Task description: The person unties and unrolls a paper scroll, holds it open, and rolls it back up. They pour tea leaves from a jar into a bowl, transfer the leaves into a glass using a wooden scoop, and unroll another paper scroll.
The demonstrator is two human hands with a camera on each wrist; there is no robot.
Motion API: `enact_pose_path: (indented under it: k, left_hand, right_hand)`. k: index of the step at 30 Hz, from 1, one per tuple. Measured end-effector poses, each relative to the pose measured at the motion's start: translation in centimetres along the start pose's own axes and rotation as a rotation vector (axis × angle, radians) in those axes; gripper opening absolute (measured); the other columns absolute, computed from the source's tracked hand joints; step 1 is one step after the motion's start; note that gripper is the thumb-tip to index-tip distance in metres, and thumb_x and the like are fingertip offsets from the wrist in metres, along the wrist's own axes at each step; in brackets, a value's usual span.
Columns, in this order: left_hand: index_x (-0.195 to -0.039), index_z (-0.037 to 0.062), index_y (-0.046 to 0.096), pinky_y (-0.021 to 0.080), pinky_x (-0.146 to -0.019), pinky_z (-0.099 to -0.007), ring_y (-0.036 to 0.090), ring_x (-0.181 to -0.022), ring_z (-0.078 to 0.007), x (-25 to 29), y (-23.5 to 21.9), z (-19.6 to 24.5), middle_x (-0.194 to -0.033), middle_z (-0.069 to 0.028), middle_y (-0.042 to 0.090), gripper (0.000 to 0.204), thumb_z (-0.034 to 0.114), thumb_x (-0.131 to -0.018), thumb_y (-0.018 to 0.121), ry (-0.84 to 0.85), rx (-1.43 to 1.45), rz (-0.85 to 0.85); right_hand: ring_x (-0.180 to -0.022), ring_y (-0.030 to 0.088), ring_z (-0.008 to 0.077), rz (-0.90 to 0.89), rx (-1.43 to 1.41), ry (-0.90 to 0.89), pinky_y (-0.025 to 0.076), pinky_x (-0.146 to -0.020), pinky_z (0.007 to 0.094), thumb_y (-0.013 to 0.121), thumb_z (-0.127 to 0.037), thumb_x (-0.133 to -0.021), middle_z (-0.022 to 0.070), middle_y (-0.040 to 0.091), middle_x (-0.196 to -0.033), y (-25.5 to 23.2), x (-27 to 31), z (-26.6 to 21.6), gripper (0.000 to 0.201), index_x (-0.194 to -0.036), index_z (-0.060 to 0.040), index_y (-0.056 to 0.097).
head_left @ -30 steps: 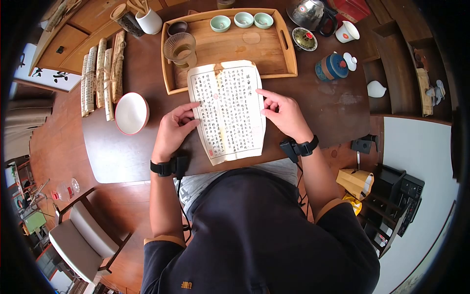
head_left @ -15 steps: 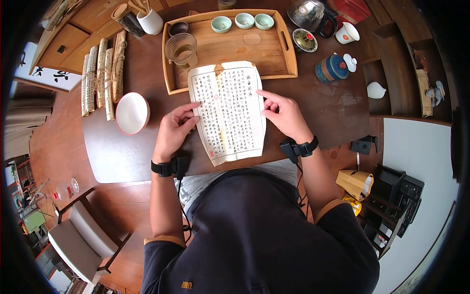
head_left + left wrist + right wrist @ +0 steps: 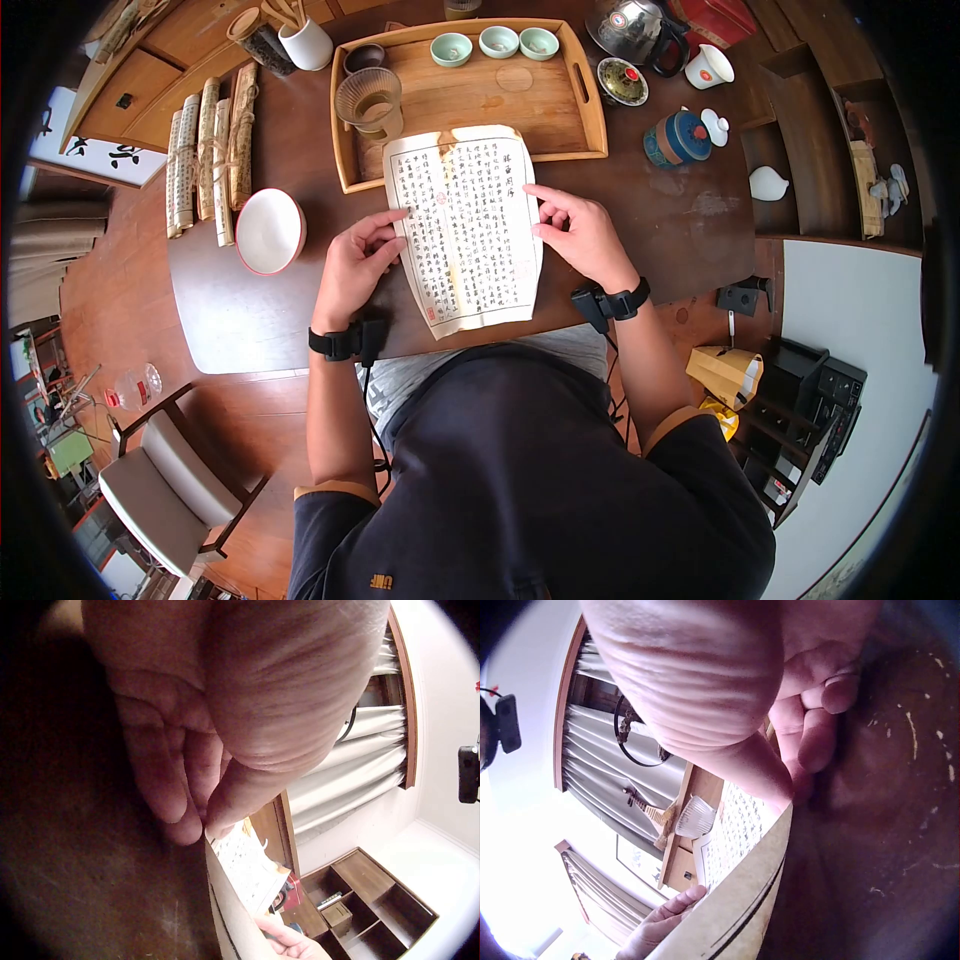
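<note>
A sheet of paper [image 3: 465, 230] covered in columns of handwritten characters, with brown stains and red seals, is held up near the table's front edge. My left hand [image 3: 355, 265] pinches its left edge between thumb and fingers; the left wrist view shows the paper's edge [image 3: 221, 892] at the fingertips. Opposite, my right hand [image 3: 588, 235] pinches the right edge, its index finger stretched along the sheet. In the right wrist view the paper [image 3: 742, 855] bends away from the thumb, and the left hand [image 3: 660, 922] appears at the far side.
Behind the paper stands a wooden tray [image 3: 540, 145] with a ribbed glass [image 3: 370, 100] and several small cups. To the left are a white bowl [image 3: 270, 232] and bamboo scrolls [image 3: 205, 150]. A blue jar [image 3: 678, 138], a lidded bowl [image 3: 622, 80] and a kettle [image 3: 625, 30] stand at the right.
The paper and both hands stay almost in place; the sheet has shifted only very slightly. Both hands keep their pinch on its edges.
</note>
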State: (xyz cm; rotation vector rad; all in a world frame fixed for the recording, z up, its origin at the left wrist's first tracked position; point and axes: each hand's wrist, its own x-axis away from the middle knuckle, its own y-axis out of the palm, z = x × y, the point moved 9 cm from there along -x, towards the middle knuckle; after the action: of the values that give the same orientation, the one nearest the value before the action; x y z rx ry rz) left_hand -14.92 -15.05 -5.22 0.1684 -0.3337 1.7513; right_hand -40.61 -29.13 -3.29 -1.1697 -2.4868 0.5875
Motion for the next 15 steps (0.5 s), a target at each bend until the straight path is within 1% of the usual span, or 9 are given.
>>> enact_pose_path:
  k: [15]
  left_hand:
    - [-0.133,0.0034,0.064,0.046,-0.065,-0.0188,0.060,-0.079,-0.0024,-0.01,-0.06,-0.03,-0.095,0.0019,0.072,0.036,0.003,-0.097,0.065,0.012,0.003,0.008]
  right_hand:
    - [-0.059,0.057,0.0096,-0.010,0.013,0.006,0.049,-0.060,0.0272,0.074,-0.004,-0.082,0.0017,0.069,-0.078,0.00,-0.01,-0.07,0.051,-0.131,-0.0116,0.068]
